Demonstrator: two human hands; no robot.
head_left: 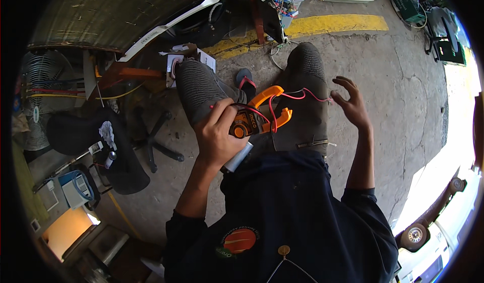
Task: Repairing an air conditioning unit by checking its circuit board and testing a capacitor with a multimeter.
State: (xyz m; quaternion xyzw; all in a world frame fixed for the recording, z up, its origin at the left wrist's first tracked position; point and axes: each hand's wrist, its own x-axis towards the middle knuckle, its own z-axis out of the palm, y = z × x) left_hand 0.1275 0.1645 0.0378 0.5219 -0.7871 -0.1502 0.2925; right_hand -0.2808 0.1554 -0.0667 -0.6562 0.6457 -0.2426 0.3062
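My left hand [216, 131] is wrapped round the body of an orange and black clamp meter [247, 123] above my lap. The meter's two orange jaws [269, 95] stand apart and point to the right. A red test lead [313, 95] loops round the meter and stretches toward my right hand [354, 106]. That hand is raised beside my right knee, thumb and fingers apart. The lead's end lies close to the thumb; whether they touch, I cannot tell. Below my left hand, a silvery cylinder [238, 157] rests by my thigh.
A black office chair [116, 162] stands at the left, near a wire-caged fan [43, 91]. An open carton [204, 61] sits beyond my left knee. Tangled coloured wires [287, 0] lie at the far side. A yellow stripe [338, 24] crosses the concrete floor. Vehicles [428, 237] show at lower right.
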